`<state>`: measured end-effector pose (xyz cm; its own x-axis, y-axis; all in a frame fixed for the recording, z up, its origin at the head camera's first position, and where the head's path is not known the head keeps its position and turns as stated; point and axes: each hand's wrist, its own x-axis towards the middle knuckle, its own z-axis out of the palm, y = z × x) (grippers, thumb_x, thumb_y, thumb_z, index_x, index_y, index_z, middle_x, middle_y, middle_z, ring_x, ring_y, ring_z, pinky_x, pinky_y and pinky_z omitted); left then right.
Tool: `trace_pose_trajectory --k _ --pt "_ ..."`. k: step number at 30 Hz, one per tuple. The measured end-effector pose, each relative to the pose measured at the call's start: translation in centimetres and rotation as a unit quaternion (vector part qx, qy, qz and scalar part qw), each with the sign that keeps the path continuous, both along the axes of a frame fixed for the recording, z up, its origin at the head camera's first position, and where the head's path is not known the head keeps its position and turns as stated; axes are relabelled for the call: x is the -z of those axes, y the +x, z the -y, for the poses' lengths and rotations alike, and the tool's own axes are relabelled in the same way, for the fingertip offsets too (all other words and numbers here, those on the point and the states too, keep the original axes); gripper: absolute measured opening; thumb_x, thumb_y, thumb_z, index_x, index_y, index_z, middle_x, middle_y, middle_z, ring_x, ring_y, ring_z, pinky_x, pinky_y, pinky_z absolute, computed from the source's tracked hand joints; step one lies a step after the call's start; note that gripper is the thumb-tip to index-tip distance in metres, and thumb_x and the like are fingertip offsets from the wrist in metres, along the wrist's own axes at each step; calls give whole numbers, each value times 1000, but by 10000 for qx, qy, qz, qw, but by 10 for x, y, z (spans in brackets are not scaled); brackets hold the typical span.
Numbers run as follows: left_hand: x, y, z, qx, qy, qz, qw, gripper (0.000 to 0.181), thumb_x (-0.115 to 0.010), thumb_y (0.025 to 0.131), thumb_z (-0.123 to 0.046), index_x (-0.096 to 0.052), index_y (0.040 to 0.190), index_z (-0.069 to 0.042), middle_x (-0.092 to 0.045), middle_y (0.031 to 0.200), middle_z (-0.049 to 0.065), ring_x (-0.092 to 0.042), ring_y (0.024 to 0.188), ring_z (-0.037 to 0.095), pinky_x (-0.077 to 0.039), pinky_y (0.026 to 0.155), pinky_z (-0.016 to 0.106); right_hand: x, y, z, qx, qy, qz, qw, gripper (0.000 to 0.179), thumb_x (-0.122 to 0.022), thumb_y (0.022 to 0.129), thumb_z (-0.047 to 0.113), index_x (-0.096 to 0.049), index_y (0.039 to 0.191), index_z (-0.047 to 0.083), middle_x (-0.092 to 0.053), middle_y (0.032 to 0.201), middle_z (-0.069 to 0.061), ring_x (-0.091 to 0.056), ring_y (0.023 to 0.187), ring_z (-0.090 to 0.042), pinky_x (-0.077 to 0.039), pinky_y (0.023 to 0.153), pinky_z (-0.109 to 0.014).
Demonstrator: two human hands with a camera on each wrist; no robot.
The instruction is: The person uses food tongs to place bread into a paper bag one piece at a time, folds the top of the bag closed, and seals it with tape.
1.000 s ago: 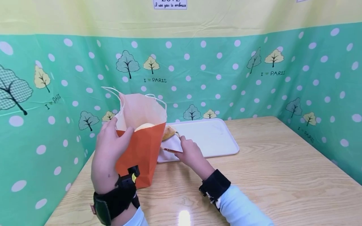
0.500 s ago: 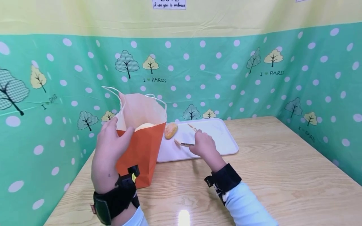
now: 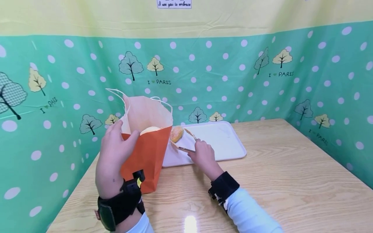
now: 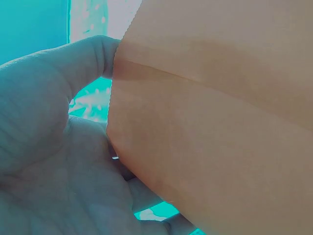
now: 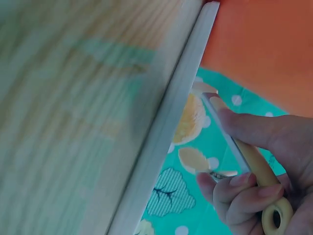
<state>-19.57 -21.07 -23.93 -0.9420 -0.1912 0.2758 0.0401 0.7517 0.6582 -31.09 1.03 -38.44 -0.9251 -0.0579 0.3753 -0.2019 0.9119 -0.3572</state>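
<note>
My left hand (image 3: 116,152) grips the upper left edge of an orange paper bag (image 3: 142,158) with white string handles, the thumb on its near face. A pale rounded top, perhaps bread, shows inside the bag's mouth. In my right hand (image 3: 204,157) is a pair of tongs (image 3: 186,149) with pale tips; the right wrist view shows fingers curled round the tongs' beige handle (image 5: 259,164). The tips stand spread at the right and near sides of a golden bun (image 3: 176,134). That bun lies on the left end of a white tray (image 3: 215,142), beside the bag.
The wooden table (image 3: 276,168) stretches to the right and in front of the tray. A green polka-dot curtain (image 3: 209,77) hangs round the back and both sides. The bag stands upright and covers the tray's left end in the head view.
The right hand with the tongs moved right, away from the bun, then back left with the tips spread near it. The bun shifted slightly at first. My left hand and the bag stay nearly still.
</note>
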Motion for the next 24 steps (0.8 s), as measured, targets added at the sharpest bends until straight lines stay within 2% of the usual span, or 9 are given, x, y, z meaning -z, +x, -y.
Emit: trace_pose_trajectory --k 5,11,16,20,24 --pt "2 -3 -1 8 -50 -110 9999 75 -44 93 -39 -13 148 2 -17 151 32 -29 127 48 -40 97 68 -8 -6 -13 272 243 291 9989 31 -76 72 31 -66 87 6 -65 74 -8 -55 58 -23 -51 49 -38" --pt "2 -3 -3 11 -21 -44 10000 75 -44 93 -39 -11 148 1 -15 152 31 -27 128 49 -40 97 68 -31 -6 -38 361 484 783 9951 29 -76 70 33 -69 86 10 -66 78 -7 -55 64 -24 -51 54 -40" --pt "2 -2 -3 4 -18 -16 10000 75 -44 93 -39 -11 148 0 -15 152 31 -28 128 48 -40 97 67 -56 3 -68 95 760 1230 9894 30 -77 67 37 -69 83 13 -65 83 -6 -54 69 -24 -48 57 -39" --pt "3 -3 -3 11 -54 -50 10000 75 -44 93 -39 -11 148 1 -16 152 31 -29 126 48 -41 96 67 -72 12 -89 -152 967 1469 9843 28 -79 65 37 -68 76 13 -59 76 -4 -50 66 -22 -43 55 -35" --pt "4 -4 -4 -13 -68 -67 10000 76 -45 93 -40 -12 148 1 -16 151 31 -31 125 48 -43 95 67 -80 20 -101 -245 866 1677 9817 35 -80 62 37 -63 70 8 -48 65 -2 -44 60 -20 -36 52 -31"
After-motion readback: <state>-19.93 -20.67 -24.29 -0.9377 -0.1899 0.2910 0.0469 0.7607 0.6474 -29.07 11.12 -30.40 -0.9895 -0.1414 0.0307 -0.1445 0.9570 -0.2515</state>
